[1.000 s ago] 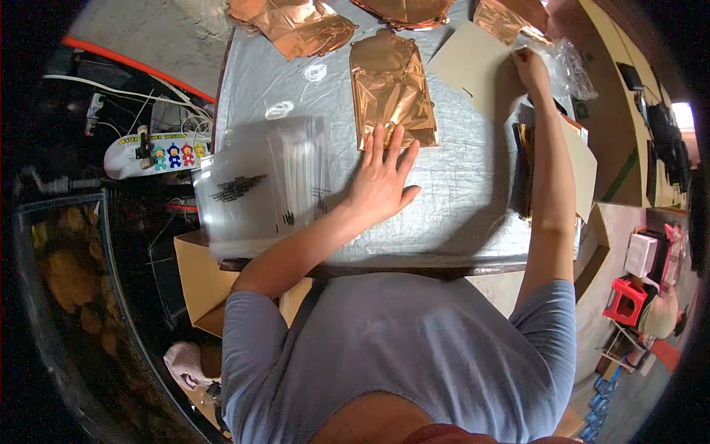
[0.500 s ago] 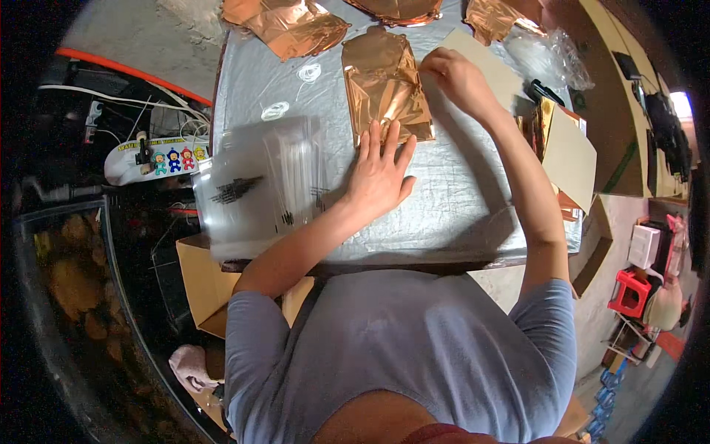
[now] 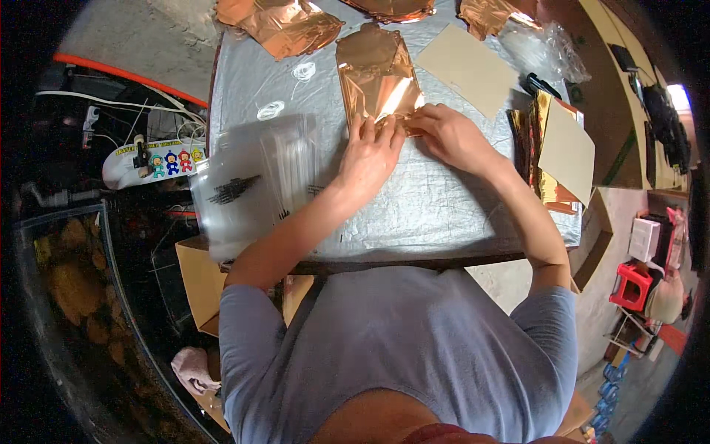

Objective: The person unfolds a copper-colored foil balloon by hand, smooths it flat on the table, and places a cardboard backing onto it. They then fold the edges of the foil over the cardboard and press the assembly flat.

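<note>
A flat, deflated copper-coloured foil balloon (image 3: 376,70) lies lengthwise on the silvery table cover, its lower edge towards me. My left hand (image 3: 370,157) has its fingers bent over that lower edge, and its thumb is hidden. At the lower right corner, my right hand (image 3: 455,139) pinches the foil between curled fingers. Both hands sit close together there, and the foil bunches up between them. Left of my left hand lie clear plastic bags (image 3: 244,177) in a stack. Beyond my right hand rests a beige card (image 3: 470,68).
More copper foil balloons (image 3: 285,26) lie along the far edge. Two white string coils (image 3: 271,110) are at the left. On the right stand foil packs with cards (image 3: 566,152) and crumpled clear plastic (image 3: 543,52). A cardboard box (image 3: 196,285) sits below the table's left edge.
My right hand has come down from beside the card to the balloon's lower right corner and pinches it. The left hand's spread fingers have bent over the lower edge.
</note>
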`<state>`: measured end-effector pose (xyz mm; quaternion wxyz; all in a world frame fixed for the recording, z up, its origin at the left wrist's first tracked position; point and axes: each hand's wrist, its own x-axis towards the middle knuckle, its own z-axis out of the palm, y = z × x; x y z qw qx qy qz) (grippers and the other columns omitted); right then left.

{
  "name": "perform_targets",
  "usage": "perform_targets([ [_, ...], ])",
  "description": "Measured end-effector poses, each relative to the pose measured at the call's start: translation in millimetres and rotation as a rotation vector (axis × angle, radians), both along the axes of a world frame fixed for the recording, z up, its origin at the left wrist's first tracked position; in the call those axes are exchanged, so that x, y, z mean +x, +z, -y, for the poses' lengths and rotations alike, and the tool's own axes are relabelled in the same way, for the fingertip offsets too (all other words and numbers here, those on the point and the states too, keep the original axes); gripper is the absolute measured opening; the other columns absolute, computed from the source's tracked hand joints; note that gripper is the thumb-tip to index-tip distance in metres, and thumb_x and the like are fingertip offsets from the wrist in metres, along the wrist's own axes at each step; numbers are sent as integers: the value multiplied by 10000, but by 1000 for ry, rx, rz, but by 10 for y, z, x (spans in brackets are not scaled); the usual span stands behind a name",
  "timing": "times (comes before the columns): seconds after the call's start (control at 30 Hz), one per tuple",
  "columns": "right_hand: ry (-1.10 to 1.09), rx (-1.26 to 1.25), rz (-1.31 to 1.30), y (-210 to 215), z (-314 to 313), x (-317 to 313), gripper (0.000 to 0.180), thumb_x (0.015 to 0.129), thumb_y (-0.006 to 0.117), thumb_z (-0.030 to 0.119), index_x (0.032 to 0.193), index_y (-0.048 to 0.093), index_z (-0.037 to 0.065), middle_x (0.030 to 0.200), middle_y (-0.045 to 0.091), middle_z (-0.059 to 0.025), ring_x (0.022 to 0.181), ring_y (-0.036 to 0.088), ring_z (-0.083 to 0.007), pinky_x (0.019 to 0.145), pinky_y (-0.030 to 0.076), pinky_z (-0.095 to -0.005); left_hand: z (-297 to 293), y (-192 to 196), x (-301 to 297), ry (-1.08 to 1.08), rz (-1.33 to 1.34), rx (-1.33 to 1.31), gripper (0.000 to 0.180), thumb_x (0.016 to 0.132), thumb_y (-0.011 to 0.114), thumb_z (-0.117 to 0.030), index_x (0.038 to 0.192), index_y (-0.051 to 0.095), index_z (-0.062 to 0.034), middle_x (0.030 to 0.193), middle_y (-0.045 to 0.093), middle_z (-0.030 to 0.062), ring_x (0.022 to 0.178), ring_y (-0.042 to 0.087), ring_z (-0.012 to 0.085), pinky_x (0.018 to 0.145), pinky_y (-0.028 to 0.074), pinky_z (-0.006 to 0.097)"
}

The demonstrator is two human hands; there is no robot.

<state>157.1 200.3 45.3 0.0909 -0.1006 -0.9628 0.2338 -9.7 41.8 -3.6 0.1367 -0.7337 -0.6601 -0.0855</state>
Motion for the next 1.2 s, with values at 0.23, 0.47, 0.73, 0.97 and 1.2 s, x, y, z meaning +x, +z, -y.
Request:
perform_targets([
  [0.23, -70, 233, 16, -178, 167, 51, 382, 870, 690, 105, 1251, 674, 73, 1245, 640, -94, 1132, 626, -294, 964, 516, -413, -48, 68, -108, -16, -67, 16, 384, 878, 646, -155, 1244, 694, -50, 1250, 669, 97, 1101, 651, 284, 1141, 379, 600],
  [0.47, -70, 347, 65, -228, 174, 23, 395, 865, 679, 113, 1257, 650, 83, 1179, 615, -70, 1096, 609, -263, 942, 510, -397, -76, 91, -172, -40, -21, 38, 333, 867, 661, -163, 1181, 705, -60, 996, 620, 69, 1007, 653, 236, 1129, 388, 589],
  [0.73, -66, 389, -29, -238, 172, -16, 284, 850, 683, 115, 1128, 652, 72, 1133, 612, -69, 1026, 608, -254, 883, 502, -389, -121, -10, -256, -69, -31, 62, 295, 857, 647, -125, 1128, 702, -21, 960, 619, 65, 964, 662, 230, 1106, 434, 539],
  [0.97, -62, 512, -137, -401, 145, -93, 114, 864, 657, 168, 944, 645, 87, 978, 621, -65, 933, 644, -223, 838, 518, -368, -96, -93, -317, -117, -19, 151, 300, 861, 644, -122, 1125, 708, 3, 988, 642, 70, 974, 657, 231, 1120, 431, 542],
  [1.2, -2, 520, -146, -382, 264, -13, 141, 833, 674, 152, 952, 674, 75, 1023, 653, -47, 901, 644, -211, 833, 515, -364, 106, -48, -176, -83, 13, 157, 315, 849, 650, -122, 1122, 716, 22, 1007, 647, 95, 986, 654, 245, 1119, 422, 600],
])
